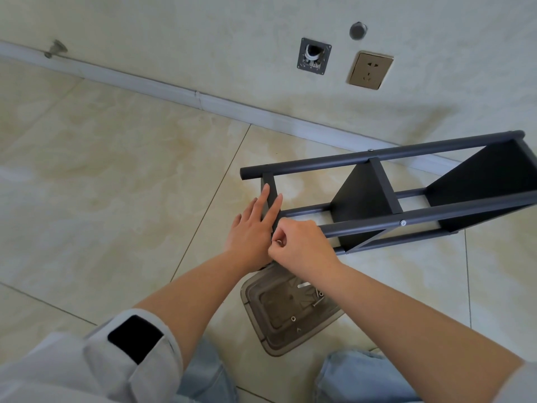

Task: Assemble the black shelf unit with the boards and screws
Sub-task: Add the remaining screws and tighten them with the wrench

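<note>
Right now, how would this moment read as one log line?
left hand flat on end board | right hand pinching screw | spare screws in tray

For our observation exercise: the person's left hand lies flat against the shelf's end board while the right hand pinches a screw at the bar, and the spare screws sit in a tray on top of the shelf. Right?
Not quite. The head view shows the tray of spare screws on the floor, below the hands, not on the shelf. The left hand and right hand are as stated.

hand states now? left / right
Left hand: open, fingers straight, pressing the end board.
Right hand: closed, pinching a small screw at the pole.
</note>
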